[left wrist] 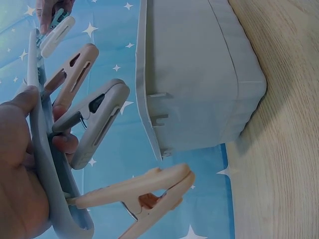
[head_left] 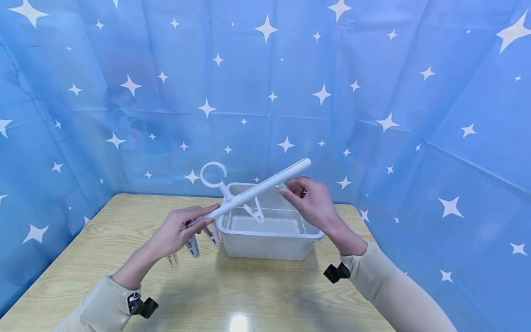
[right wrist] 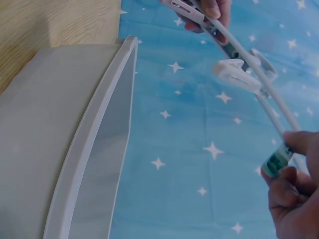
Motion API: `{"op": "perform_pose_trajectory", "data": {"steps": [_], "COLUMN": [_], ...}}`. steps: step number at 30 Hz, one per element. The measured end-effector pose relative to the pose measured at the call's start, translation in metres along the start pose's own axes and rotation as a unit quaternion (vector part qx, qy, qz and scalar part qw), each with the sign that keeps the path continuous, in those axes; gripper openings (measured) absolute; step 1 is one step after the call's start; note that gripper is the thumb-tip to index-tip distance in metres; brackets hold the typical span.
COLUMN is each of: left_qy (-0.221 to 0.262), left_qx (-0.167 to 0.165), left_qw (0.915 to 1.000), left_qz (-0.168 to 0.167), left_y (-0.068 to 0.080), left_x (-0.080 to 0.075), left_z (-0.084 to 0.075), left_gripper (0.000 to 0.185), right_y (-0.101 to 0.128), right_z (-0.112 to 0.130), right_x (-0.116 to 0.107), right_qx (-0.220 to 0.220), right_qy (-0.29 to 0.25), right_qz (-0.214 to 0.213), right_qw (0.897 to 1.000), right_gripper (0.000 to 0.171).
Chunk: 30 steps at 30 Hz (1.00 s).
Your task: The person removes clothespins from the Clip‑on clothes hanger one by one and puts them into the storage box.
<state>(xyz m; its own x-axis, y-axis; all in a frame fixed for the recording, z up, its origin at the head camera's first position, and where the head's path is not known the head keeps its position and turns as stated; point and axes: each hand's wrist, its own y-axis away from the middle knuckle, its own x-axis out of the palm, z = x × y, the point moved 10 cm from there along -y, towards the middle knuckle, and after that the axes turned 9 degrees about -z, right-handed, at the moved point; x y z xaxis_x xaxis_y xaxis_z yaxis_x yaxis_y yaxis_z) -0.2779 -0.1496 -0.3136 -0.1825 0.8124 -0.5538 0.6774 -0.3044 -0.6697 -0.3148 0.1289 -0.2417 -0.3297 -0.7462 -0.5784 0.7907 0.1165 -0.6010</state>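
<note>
A white clip hanger (head_left: 261, 186) is held up at a slant, its right end higher, with the round hook (head_left: 213, 163) rising from its middle. My left hand (head_left: 176, 230) grips the lower left end of the bar. Below the bar hang a peach clip (left wrist: 127, 190), a grey clip (left wrist: 94, 139), a pinkish-tan clip (left wrist: 79, 82) and a white clip (left wrist: 59, 37). Near the upper right end, my right hand (head_left: 313, 203) pinches a green clip (right wrist: 276, 163) between thumb and fingers, close against the bar's underside.
Behind and below the hanger, a light grey plastic bin (head_left: 269, 246) stands on the wood-grain table (head_left: 124, 226). A blue curtain with white stars (head_left: 265, 92) surrounds the table at the back and sides. Black wrist cameras (head_left: 142, 306) sit on both beige sleeves.
</note>
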Motion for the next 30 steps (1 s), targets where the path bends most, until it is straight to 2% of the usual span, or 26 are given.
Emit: {"op": "perform_pose_trajectory", "data": {"steps": [8,20,30], "left_qy": [-0.003,-0.008,-0.009], "left_qx": [0.000,-0.002,0.005], "left_qw": [1.0000,1.0000,0.9999], "left_qz": [0.000,0.005,-0.001], "left_y": [0.0010,0.0018,0.0020], "left_x": [0.0002,0.0010,0.0002], "left_z": [0.0006,-0.0001,0.0008], "left_gripper": [0.041,0.041,0.041], "right_y": [0.0012,0.0023,-0.0010], "right_z": [0.0018,0.0086,0.0016], "right_x": [-0.0015,-0.0060,-0.0047], "right_qx": [-0.011,-0.055,-0.025], "right_qy": [0.022,0.064,0.051], "right_qz": [-0.008,-0.031,-0.022], "right_qw": [1.000,0.996,0.998], "right_gripper": [0.020,0.021,0.025]}}
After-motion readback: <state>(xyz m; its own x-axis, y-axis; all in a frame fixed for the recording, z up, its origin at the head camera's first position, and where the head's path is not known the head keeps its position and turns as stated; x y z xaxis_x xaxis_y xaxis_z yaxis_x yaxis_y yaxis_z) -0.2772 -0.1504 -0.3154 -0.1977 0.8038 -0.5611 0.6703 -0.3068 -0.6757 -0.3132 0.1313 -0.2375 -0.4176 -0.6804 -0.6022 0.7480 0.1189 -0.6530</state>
